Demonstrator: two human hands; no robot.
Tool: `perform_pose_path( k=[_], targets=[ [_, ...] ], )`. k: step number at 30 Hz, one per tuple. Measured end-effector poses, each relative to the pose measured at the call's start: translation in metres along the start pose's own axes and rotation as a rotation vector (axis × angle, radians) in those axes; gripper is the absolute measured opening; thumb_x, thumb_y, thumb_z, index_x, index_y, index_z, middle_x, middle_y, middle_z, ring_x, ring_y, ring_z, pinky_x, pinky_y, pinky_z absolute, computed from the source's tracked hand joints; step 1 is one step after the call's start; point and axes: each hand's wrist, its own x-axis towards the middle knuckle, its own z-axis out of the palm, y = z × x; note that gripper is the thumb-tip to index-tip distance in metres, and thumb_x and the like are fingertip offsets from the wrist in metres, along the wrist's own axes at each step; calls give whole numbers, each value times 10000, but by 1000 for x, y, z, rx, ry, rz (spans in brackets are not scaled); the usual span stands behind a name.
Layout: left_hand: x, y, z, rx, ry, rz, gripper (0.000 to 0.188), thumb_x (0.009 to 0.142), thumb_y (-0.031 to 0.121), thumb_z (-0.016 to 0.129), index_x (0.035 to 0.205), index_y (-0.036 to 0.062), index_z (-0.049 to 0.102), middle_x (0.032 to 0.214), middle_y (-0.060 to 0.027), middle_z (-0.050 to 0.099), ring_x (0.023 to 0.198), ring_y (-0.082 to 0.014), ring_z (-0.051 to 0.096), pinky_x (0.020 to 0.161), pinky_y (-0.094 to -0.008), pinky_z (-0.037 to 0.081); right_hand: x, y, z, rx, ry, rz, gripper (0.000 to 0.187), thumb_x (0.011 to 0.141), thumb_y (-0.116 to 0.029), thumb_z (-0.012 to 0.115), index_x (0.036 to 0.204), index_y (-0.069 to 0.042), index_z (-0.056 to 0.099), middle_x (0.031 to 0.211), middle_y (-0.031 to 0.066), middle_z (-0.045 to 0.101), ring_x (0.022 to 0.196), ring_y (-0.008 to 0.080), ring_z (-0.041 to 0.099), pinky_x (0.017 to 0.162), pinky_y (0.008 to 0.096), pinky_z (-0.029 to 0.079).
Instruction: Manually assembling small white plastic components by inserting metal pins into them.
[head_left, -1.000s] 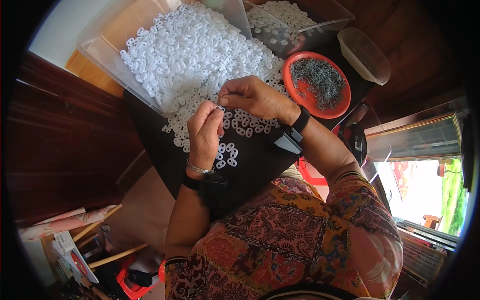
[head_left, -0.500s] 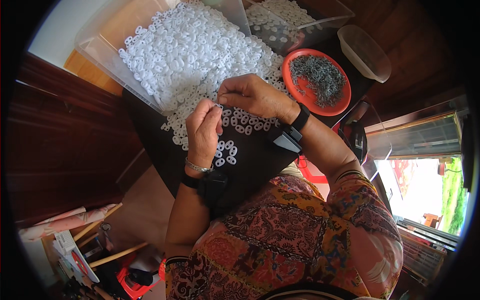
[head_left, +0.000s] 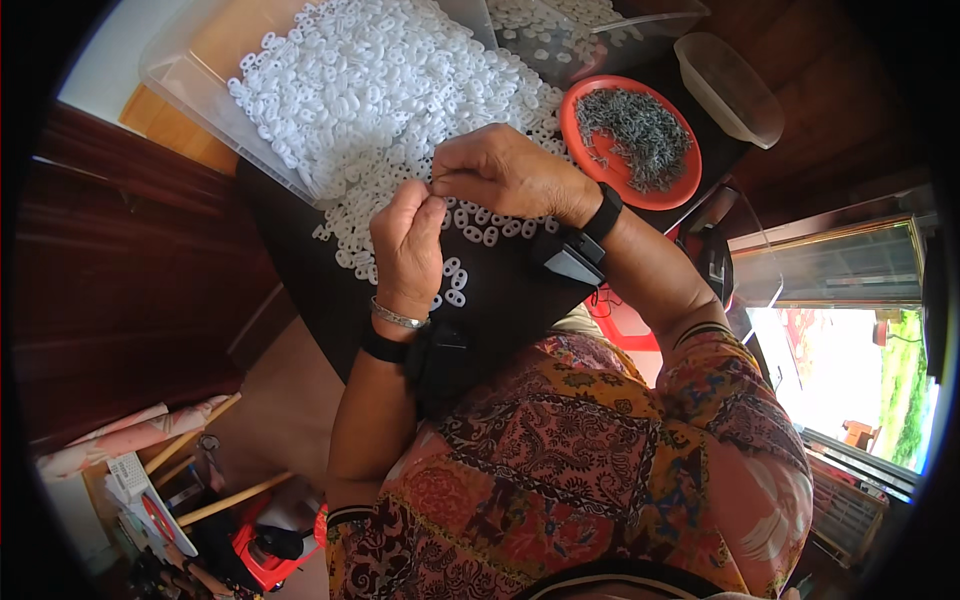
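Thumbs pressed to forefingers on left hand [head_left: 408, 250] and right hand [head_left: 520, 180]; cannot tell what they clamp. White pieces [head_left: 370, 90] heaped at eleven o'clock, grey bits [head_left: 640, 130] on orange plate [head_left: 662, 198] toward two, presumably for easy reach.

White two-holed oval pieces [head_left: 375, 100]: heaped in clear bin [head_left: 190, 78], spilling onto dark table [head_left: 510, 290]; few lying flat, apart.

Remotely I look through the head-worn fisheye camera, which faces down, quite near, to the left hand [head_left: 408, 245], the right hand [head_left: 515, 178] and the black tabletop [head_left: 505, 285].
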Motion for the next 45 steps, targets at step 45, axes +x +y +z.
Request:
perform_pose_path(
  k=[45],
  targets=[
    [11, -5, -16, -915, 21, -252, 155, 902, 178, 450, 836, 47, 499, 676, -73, 508, 579, -186, 490, 542, -298, 415, 2, 8, 21, 704, 42, 201, 224, 823, -46, 675, 1027, 33, 624, 882, 46, 661, 838, 99, 604, 796, 246, 486]
  ],
)
